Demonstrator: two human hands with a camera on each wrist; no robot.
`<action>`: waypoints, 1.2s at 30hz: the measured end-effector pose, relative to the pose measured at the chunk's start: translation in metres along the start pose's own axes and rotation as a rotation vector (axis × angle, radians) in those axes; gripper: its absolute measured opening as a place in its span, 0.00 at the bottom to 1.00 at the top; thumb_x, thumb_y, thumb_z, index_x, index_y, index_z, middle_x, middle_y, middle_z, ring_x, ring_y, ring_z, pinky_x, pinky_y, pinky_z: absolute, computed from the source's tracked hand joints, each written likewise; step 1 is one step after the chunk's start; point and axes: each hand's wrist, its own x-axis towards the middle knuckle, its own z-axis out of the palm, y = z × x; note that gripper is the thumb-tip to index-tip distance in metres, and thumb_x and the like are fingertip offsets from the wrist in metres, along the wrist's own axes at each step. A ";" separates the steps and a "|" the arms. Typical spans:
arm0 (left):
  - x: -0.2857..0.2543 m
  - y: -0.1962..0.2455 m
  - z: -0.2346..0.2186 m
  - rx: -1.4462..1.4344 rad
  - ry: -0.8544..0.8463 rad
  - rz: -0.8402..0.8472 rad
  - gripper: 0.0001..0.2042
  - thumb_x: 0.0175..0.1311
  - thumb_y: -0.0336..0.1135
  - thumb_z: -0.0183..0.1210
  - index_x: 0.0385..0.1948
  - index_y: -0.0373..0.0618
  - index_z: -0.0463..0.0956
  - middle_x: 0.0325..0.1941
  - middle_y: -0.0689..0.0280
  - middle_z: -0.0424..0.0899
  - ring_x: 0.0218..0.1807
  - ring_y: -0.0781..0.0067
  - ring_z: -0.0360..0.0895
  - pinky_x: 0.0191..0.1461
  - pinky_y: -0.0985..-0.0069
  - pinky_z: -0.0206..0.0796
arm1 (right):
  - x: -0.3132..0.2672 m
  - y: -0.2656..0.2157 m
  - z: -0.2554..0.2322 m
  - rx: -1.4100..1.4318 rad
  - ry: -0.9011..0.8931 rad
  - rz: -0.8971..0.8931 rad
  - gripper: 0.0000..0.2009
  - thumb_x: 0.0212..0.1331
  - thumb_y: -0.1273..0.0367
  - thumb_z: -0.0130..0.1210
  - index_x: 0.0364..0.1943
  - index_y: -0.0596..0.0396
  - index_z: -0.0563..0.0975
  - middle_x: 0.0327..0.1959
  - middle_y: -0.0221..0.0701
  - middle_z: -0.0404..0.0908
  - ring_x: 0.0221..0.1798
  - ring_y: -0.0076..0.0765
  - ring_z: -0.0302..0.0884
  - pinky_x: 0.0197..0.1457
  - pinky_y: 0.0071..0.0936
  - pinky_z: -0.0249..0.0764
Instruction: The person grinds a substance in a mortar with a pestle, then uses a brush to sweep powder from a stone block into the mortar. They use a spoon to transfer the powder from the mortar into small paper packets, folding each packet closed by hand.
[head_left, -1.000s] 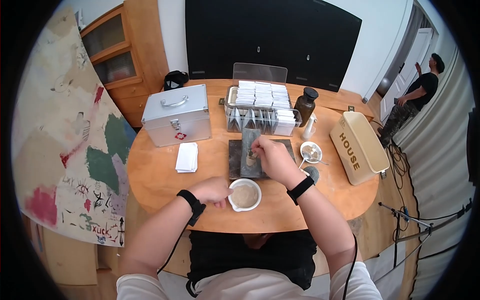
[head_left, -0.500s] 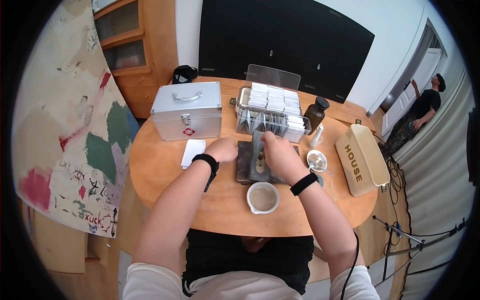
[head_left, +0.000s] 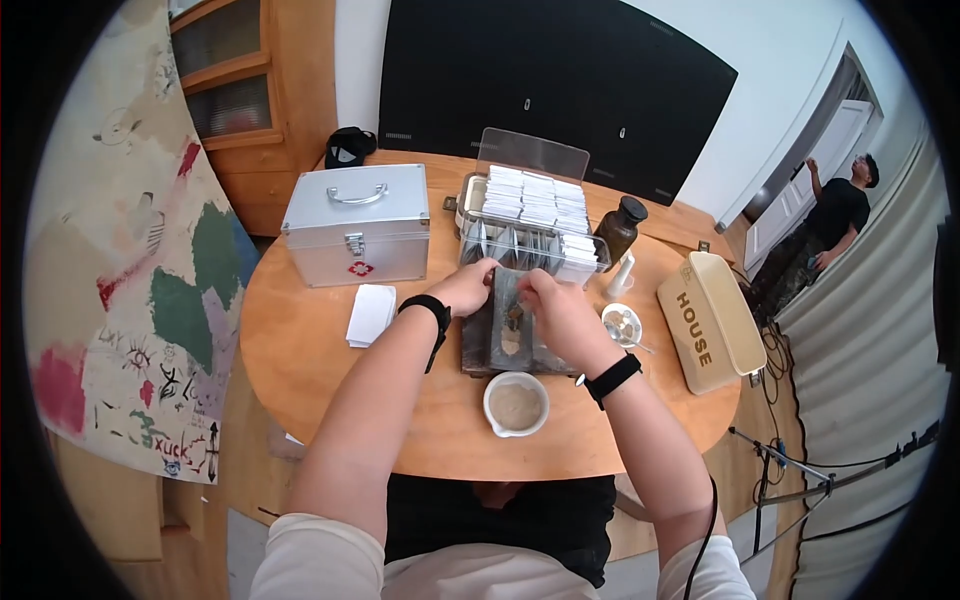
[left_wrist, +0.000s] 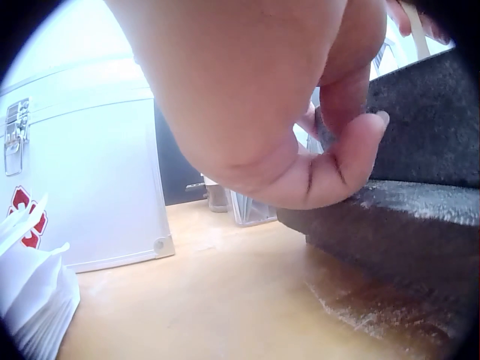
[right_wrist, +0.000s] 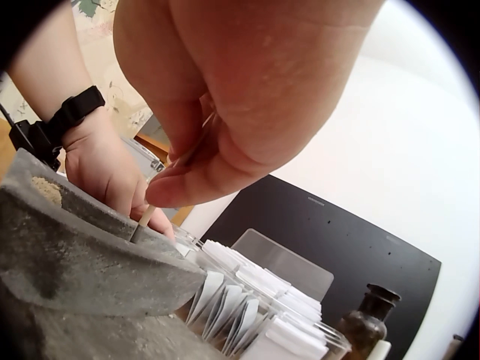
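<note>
A grey stone trough lies on a darker stone slab, with pale powder in its hollow. My left hand holds the trough's far left end; in the left wrist view its thumb presses the side of the stone. Between thumb and fingers my right hand pinches a thin pale stick, whose dark tip reaches into the far end of the trough. Nearer the body stands a white spouted bowl holding something beige.
At the left are a metal case and white papers. Behind the trough is a clear box of paper packets, beside a brown bottle. A small dish with a spoon and a cream bin stand right. A person is beyond.
My left hand has left the white bowl's side and moved up and right to the far end of the trough, which it now holds. My right hand stays over the trough with the stick.
</note>
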 end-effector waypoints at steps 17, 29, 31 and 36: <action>-0.021 0.000 0.002 0.263 0.191 0.024 0.23 0.70 0.23 0.57 0.66 0.44 0.67 0.60 0.53 0.79 0.66 0.53 0.76 0.64 0.62 0.72 | -0.012 -0.018 -0.008 -0.002 -0.112 0.062 0.09 0.67 0.79 0.54 0.49 0.60 0.74 0.38 0.48 0.86 0.42 0.58 0.86 0.44 0.45 0.81; -0.033 0.027 -0.019 0.934 -0.120 -0.241 0.13 0.62 0.43 0.72 0.31 0.41 0.88 0.34 0.57 0.90 0.42 0.55 0.87 0.48 0.59 0.76 | -0.045 -0.013 -0.013 0.319 0.073 0.206 0.05 0.67 0.80 0.57 0.43 0.59 0.76 0.32 0.44 0.85 0.35 0.48 0.86 0.38 0.37 0.79; -0.028 0.029 -0.019 0.950 -0.135 -0.257 0.13 0.63 0.42 0.71 0.30 0.41 0.88 0.32 0.58 0.90 0.41 0.56 0.87 0.48 0.59 0.76 | -0.044 -0.014 -0.011 0.330 0.085 0.198 0.05 0.67 0.80 0.57 0.43 0.59 0.76 0.33 0.44 0.85 0.36 0.50 0.86 0.39 0.37 0.79; -0.020 0.028 -0.017 0.957 -0.197 -0.336 0.14 0.64 0.42 0.72 0.30 0.39 0.86 0.28 0.61 0.89 0.37 0.61 0.86 0.46 0.61 0.75 | -0.054 -0.018 -0.008 0.324 0.013 0.151 0.05 0.68 0.79 0.56 0.44 0.60 0.74 0.36 0.45 0.85 0.39 0.55 0.86 0.40 0.40 0.80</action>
